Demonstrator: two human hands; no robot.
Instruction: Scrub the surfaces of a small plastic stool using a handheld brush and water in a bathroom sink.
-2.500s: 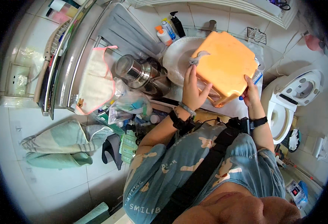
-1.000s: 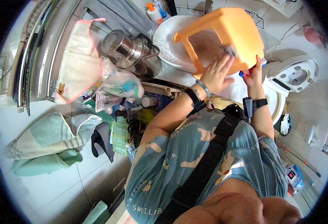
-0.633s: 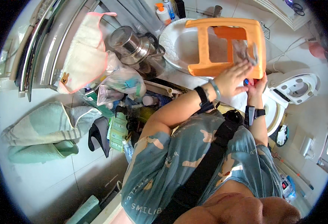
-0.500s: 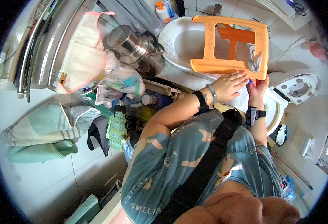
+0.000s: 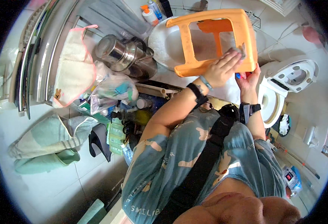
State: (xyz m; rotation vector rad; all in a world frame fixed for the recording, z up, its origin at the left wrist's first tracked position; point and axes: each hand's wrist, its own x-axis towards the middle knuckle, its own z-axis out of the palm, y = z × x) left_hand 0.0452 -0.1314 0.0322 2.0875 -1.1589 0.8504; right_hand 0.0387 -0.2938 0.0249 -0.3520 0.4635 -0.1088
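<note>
An orange plastic stool [image 5: 247,35] is tilted over the white washbasin [image 5: 163,50], its open frame toward me. My right hand [image 5: 249,83] grips its lower right corner from below, and a small blue and red thing shows by those fingers. My left hand [image 5: 225,67] reaches across the lower bar, fingers together, pressing a small grey cloth [image 5: 243,51] against the stool's inner right corner. Much of the cloth is hidden behind the fingertips.
Left of the basin are a steel pot [image 5: 113,52], plastic bags [image 5: 115,84] and a hanging white towel [image 5: 74,63]. A pump bottle [image 5: 149,15] stands behind it. The toilet [image 5: 271,100], lid raised, is at the right.
My left hand has moved from below the stool's lower edge up onto the grey cloth. Stool and right hand have shifted slightly left in view, with the surroundings shifting too.
</note>
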